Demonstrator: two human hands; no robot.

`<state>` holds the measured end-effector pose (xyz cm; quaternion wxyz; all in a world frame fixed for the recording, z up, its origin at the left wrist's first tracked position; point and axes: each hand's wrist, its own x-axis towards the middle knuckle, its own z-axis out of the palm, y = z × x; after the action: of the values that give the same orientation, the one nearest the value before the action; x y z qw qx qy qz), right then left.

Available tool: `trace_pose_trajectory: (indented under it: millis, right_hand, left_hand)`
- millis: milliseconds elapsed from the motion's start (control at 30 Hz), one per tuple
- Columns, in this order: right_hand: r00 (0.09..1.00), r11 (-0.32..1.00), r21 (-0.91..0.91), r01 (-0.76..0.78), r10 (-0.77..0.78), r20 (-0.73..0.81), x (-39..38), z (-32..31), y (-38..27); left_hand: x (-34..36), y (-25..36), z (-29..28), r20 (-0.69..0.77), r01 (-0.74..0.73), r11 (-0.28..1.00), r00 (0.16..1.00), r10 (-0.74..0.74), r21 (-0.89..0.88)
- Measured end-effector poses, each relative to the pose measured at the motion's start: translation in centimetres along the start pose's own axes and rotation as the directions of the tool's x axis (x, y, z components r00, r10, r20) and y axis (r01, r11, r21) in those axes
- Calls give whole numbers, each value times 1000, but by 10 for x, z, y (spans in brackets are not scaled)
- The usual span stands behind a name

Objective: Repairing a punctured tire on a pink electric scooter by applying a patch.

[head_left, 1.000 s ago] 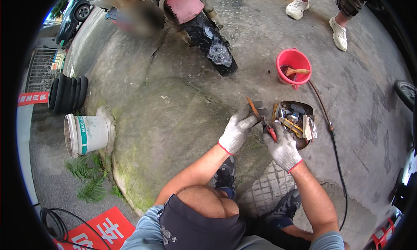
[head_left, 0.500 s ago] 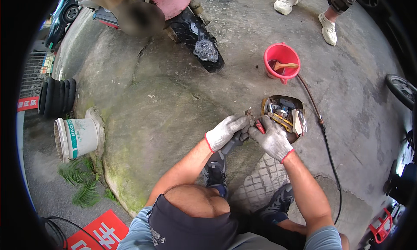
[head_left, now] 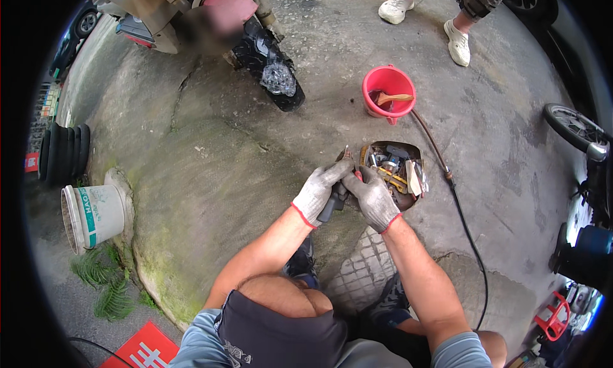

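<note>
Both my hands wear grey-white knit gloves with red cuffs and meet in front of me over the concrete. My left hand [head_left: 317, 193] is closed around a dark grey tool [head_left: 331, 207], whose thick handle shows below the fingers. A small metal tip [head_left: 347, 152] pokes up above the thumb; what it belongs to is unclear. My right hand [head_left: 375, 200] is pressed against the left, its fingers closed on a small red-handled tool [head_left: 359, 176], mostly hidden. Just right of them lies an open toolbox [head_left: 416, 152] full of hand tools, some yellow-handled.
A red bucket [head_left: 389, 74] holding a wooden-handled brush [head_left: 394, 98] stands beyond the toolbox. A hose [head_left: 461, 214] runs along the right. A scooter wheel [head_left: 271, 68] stands ahead; a person in white shoes [head_left: 458, 43] is at far right. A white bucket [head_left: 102, 214] lies left.
The whole view has shifted, so the surroundings sit further left. My hands stay together, and the right one has drawn closer against the left. The red-handled tool shows less.
</note>
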<state>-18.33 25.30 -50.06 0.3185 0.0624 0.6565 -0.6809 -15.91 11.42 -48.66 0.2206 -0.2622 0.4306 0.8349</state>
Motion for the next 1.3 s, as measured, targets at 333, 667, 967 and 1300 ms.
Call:
trace_pose_trajectory:
  millis: [333,667,967,1300]
  right_hand:
    - [992,975,194,-109,118,-35,-9,4,0]
    - [980,980,-19,-197,198,35,-26,0,-53]
    - [975,951,218,-221,214,57,-28,16,-42]
    - [988,934,345,-97,132,-80,-26,29,-24]
  left_hand:
    - [-2,-3,14,-123,-86,996,989,82,-32]
    - [-3,16,-34,256,-22,979,966,-31,203]
    - [-6,-1,-18,217,57,997,975,-45,-48]
    - [-7,-4,4,-124,21,996,992,-32,-88]
